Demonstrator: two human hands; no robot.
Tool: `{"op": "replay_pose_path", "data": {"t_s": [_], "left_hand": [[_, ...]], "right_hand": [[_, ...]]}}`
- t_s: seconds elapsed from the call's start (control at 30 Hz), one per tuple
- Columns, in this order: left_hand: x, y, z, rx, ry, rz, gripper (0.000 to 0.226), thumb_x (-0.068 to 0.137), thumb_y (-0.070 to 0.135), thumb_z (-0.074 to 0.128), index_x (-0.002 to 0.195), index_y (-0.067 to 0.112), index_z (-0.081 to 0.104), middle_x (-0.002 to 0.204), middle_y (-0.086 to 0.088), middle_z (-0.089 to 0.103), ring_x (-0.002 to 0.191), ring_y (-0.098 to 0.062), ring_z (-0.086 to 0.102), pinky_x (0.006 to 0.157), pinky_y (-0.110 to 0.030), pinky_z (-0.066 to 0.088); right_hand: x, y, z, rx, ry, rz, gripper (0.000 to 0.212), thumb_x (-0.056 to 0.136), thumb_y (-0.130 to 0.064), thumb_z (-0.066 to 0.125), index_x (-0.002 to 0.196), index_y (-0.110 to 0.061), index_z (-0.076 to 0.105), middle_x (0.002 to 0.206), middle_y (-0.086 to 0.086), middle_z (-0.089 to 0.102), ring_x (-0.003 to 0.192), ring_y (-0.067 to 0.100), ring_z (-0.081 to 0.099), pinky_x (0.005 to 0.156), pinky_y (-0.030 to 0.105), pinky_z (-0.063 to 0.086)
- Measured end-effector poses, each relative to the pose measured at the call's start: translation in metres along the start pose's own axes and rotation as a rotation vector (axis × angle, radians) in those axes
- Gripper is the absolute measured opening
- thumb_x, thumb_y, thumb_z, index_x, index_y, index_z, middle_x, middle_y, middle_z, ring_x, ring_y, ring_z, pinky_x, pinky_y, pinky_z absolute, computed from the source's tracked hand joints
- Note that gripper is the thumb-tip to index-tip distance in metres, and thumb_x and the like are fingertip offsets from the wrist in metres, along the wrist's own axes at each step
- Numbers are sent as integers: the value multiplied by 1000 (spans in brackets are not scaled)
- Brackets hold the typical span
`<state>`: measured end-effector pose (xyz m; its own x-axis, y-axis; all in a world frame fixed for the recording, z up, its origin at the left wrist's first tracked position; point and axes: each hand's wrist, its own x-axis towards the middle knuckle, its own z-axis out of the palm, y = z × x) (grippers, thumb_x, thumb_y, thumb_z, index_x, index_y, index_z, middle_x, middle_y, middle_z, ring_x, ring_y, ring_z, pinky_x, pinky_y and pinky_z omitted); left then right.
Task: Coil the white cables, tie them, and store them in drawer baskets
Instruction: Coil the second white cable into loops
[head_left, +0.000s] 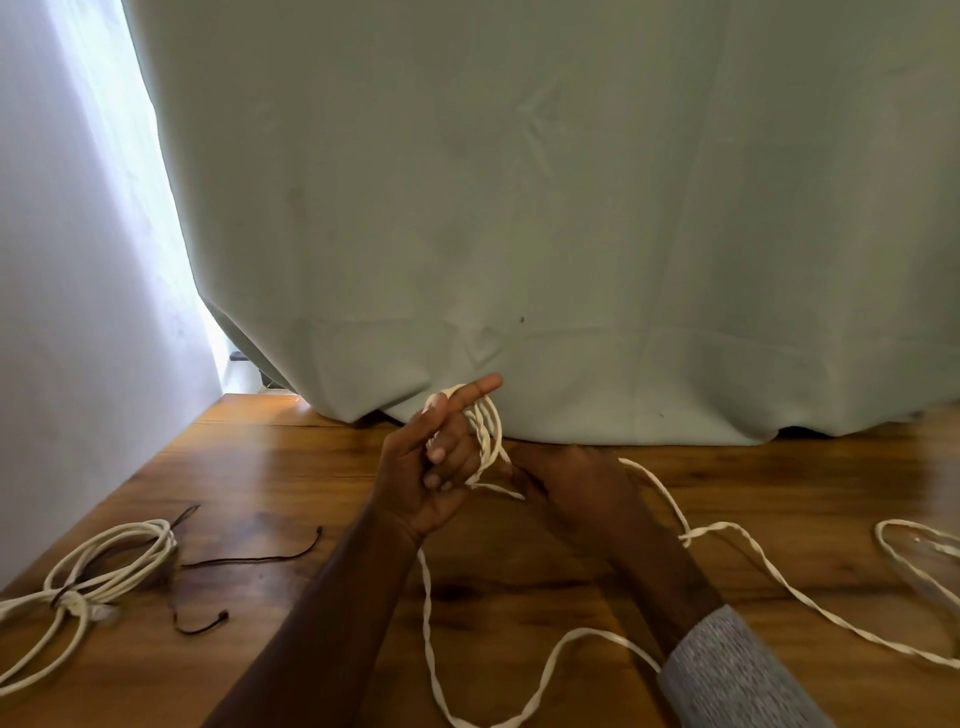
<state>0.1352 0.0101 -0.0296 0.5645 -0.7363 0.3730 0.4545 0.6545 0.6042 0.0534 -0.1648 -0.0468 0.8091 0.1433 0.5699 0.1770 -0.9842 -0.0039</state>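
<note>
The left hand (434, 467) is raised above the brown wooden tabletop (291, 467), its lower fingers curled round a small coil of white twisted cable (485, 431) and its forefinger standing out straight past the top of the loops. The right hand (576, 488) lies just beside the coil, back to the camera. Its fingertips seem to meet the strand at the bottom of the loops, but whether they pinch it cannot be told.

The coiling looks partly done: a long loose tail of the same cable (769, 566) runs from behind the right hand across the wood, and another length drops below the left wrist.

To do this step well, I judge that each new turn should be laid against the last one near the left knuckles, with the right fingers feeding slack evenly. That keeps the twist from kinking and the loops one size.

A finished, tied white cable bundle (104, 566) lies well to the left, with thin dark cords (249, 560) beside it for tying.
</note>
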Motion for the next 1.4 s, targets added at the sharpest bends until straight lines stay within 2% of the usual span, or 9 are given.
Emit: {"op": "replay_pose_path", "data": {"t_s": [0.13, 0.23, 0.43, 0.6, 0.73, 0.9, 1.07, 1.27, 1.4], "left_hand": [[4, 1, 3, 1, 189, 115, 56, 99, 29, 37, 140, -8, 43, 60, 5, 55, 44, -3, 49, 45, -13, 41], [6, 1, 3, -55, 272, 167, 59, 94, 33, 44, 138, -6, 45, 71, 0, 62, 58, -6, 60, 53, -16, 52], [13, -3, -1, 54, 411, 286, 47, 97, 29, 47, 134, 0, 47, 86, -9, 73, 76, -18, 73, 65, -25, 59], [16, -15, 1, 517, 532, 325, 34, 106, 20, 42, 136, 6, 49, 72, -10, 71, 66, -24, 73, 58, -27, 57], [14, -27, 1, 946, 504, 323, 30, 106, 17, 44, 136, 19, 49, 70, -6, 68, 67, -14, 69, 59, -24, 54], [15, -38, -12, 1338, 506, 359, 40, 94, 38, 49, 123, 14, 63, 103, -3, 68, 97, -15, 66, 87, -29, 53], [17, -39, -9, 1317, 544, 424, 24, 103, 23, 51, 106, 7, 67, 81, 0, 61, 70, -4, 56, 64, -11, 44], [20, -25, -25, 1009, 758, 416, 24, 104, 20, 48, 109, 3, 64, 56, 5, 44, 43, -5, 41, 41, -26, 36], [18, -19, -34, 962, 782, 392, 31, 104, 22, 49, 108, -7, 58, 56, 1, 43, 42, -7, 41, 37, -24, 36]], "right_hand": [[2, -10, 3, 23, -93, -15, 37, 95, -55, 49, 125, -36, 60, 102, -5, 73, 87, 20, 68, 70, 29, 50], [3, -15, 0, 26, -132, -50, 39, 97, -51, 47, 131, -34, 60, 101, -4, 73, 84, 19, 67, 67, 27, 42], [3, -15, -5, -12, -147, -78, 27, 97, -46, 46, 102, -29, 67, 77, -3, 68, 65, 18, 60, 63, 31, 52], [2, -20, -7, 100, -142, -83, 23, 96, -39, 51, 99, -27, 70, 80, -4, 68, 65, 11, 50, 62, 27, 45], [0, -21, -15, 220, -85, -36, 21, 93, -33, 61, 110, -28, 71, 90, -6, 74, 71, 10, 63, 63, 27, 51], [-3, -16, -21, 458, -91, 56, 10, 89, -30, 71, 98, -30, 65, 89, -16, 69, 76, 4, 63, 66, 28, 54], [-5, -9, -28, 591, -165, 87, 13, 86, -25, 77, 95, -31, 70, 89, -19, 70, 84, 2, 66, 73, 30, 58], [-10, 13, -23, 587, -237, 207, 32, 87, -21, 74, 112, -37, 62, 96, -14, 70, 87, 3, 66, 75, 33, 58], [-15, 26, -15, 493, -242, 252, 19, 95, -23, 64, 110, -35, 64, 89, -15, 68, 82, 1, 63, 73, 36, 56]]}}
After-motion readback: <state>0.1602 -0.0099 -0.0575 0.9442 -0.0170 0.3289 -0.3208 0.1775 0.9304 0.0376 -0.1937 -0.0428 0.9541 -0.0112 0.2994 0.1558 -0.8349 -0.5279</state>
